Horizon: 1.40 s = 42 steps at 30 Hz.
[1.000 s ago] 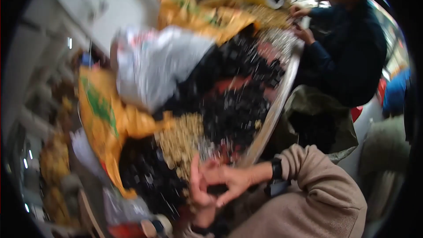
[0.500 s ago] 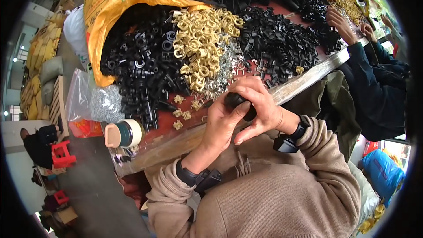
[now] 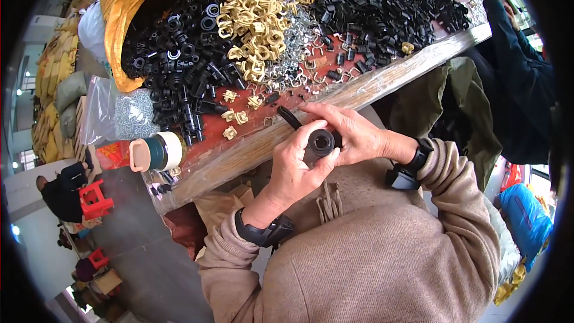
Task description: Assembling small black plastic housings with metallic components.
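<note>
Between my two hands, in front of the table edge, is a black tubular plastic part [image 3: 321, 142] with a round hollow end turned up. My left hand [image 3: 298, 164] wraps round it, thumb and fingers closed on its side. On the other side my right hand [image 3: 357, 136] also grips it, its forefinger stretched over the far side. A flat black tab [image 3: 289, 118] sticks out beyond the left fingers; whether it belongs to the part I cannot tell. The part's lower end is hidden by my palms.
On the red table lie heaps of black tubular fittings [image 3: 179, 63], beige plastic clips [image 3: 254, 18], silver metal clips [image 3: 301, 39] and small black pieces [image 3: 373, 18]. A lidded mug [image 3: 170, 151] and a bag of small silver parts [image 3: 134, 110] stand left. A co-worker's sleeve [image 3: 505, 39] is at right.
The black part has been tilted so its hollow end now faces up. My hands have shifted lower, and the flat black tab has come into sight. The co-worker's hand has moved farther away.
</note>
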{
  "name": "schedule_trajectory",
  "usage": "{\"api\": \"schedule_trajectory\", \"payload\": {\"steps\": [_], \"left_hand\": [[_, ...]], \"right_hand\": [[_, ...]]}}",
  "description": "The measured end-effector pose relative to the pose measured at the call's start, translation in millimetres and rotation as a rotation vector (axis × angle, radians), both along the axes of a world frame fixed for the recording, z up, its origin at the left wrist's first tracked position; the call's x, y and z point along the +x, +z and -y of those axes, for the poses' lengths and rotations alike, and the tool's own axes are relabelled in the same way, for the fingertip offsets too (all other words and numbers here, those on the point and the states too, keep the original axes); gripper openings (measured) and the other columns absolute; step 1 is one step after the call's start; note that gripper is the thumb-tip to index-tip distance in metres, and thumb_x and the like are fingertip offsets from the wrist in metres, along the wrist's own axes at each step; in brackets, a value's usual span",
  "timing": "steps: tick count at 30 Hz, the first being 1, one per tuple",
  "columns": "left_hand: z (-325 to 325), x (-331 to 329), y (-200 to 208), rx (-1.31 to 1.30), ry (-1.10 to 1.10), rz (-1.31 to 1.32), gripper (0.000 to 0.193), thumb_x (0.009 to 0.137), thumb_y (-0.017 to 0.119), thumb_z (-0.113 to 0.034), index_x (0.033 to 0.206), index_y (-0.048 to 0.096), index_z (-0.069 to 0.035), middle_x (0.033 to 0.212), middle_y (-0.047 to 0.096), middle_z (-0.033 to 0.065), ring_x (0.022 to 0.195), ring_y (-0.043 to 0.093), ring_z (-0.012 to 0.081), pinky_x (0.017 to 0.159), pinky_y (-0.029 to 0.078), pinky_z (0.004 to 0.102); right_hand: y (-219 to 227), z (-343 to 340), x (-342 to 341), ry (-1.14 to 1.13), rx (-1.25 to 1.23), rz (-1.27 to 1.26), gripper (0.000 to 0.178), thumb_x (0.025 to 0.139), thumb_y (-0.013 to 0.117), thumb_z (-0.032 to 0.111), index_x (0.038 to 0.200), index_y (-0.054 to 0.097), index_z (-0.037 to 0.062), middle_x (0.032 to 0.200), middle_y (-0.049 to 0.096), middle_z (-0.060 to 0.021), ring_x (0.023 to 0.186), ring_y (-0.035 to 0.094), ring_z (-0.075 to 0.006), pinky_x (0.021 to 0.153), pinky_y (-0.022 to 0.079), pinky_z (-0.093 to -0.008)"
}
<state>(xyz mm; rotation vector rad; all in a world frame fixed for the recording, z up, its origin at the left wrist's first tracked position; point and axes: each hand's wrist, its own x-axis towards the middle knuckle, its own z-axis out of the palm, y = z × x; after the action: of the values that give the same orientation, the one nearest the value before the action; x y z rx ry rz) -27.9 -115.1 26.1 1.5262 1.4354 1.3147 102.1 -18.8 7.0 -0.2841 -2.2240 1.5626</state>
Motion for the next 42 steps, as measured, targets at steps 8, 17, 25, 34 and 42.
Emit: {"api": "schedule_trajectory", "payload": {"steps": [8,17,25,34,42], "left_hand": [[-6.0,5.6,5.8,-0.134,-0.032,-0.188,0.032,0.07,0.063,-0.013,0.096,0.05,0.001,0.078,0.058,0.0148,0.068,0.06,0.0254,0.058,0.047,0.0322],[-28.4,6.4,25.4,-0.121,-0.089,-0.204,0.046,0.069,0.067,-0.019,0.108,0.05,-0.001,0.092,0.059,0.0135,0.085,0.058,0.0221,0.073,0.046,0.031],[-34.0,-76.2,21.1,-0.201,0.187,-0.504,0.038,0.072,0.062,-0.012,0.106,0.05,0.001,0.103,0.053,0.0173,0.09,0.056,0.0275,0.078,0.046,0.0339],[-49.8,-110.9,-2.2,-0.095,0.319,-1.002,0.032,0.072,0.059,-0.007,0.102,0.051,0.001,0.102,0.049,0.0154,0.082,0.055,0.0316,0.071,0.046,0.0354],[-58.6,-120.8,-8.3,-0.152,0.35,-0.85,0.027,0.071,0.059,-0.003,0.096,0.051,0.001,0.093,0.047,0.0141,0.074,0.056,0.0303,0.062,0.048,0.0352]], "right_hand": [[-11.4,-4.3,1.5,-0.015,0.092,-0.093,0.077,0.06,0.07,0.018,0.123,0.03,0.0026,0.1,0.051,-0.0156,0.091,0.053,-0.0314,0.076,0.044,-0.0375],[-2.5,-37.3,42.3,-0.096,0.019,-0.159,0.056,0.06,0.063,0.014,0.113,0.045,0.0039,0.094,0.055,-0.0121,0.083,0.055,-0.0259,0.075,0.043,-0.035],[11.0,-25.5,233.0,-1.004,0.323,0.687,0.047,0.065,0.053,0.002,0.111,0.046,0.0019,0.084,0.053,-0.0054,0.068,0.05,-0.0123,0.066,0.04,-0.0225],[31.9,-49.9,100.3,-0.709,0.463,0.416,0.012,0.073,0.055,-0.004,0.085,0.055,-0.0026,0.079,0.053,-0.0093,0.066,0.053,-0.0167,0.057,0.041,-0.0236],[-0.5,-81.8,-16.1,-0.094,0.782,0.301,0.013,0.066,0.054,0.002,0.08,0.053,0.0037,0.077,0.05,-0.0083,0.065,0.053,-0.0267,0.057,0.044,-0.0348]]}}
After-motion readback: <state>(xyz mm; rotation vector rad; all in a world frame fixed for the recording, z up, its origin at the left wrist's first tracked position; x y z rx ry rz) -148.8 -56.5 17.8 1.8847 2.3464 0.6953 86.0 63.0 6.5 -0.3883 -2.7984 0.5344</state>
